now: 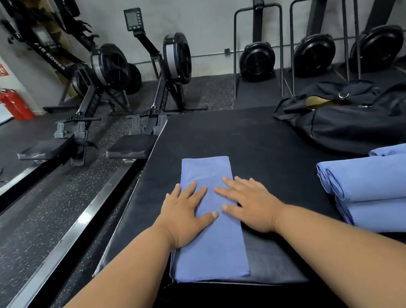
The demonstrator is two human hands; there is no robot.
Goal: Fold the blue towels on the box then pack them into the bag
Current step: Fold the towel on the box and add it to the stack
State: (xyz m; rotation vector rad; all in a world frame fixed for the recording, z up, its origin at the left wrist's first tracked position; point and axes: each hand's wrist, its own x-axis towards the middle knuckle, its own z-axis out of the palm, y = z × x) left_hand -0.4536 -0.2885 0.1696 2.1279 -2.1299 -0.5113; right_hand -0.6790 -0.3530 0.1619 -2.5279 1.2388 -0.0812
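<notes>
Now both flat hands press the folded blue towel (211, 226).

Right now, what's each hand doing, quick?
Left hand: open, fingers flat, pressing on the folded blue towel.
Right hand: open, fingers flat, pressing on the same towel's right edge.

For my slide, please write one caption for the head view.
Both hands, left and right, press flat on a folded blue towel on the black box.

Grey wall (206, 20), speckled floor (40, 229), rowing machines (108, 71).
</notes>
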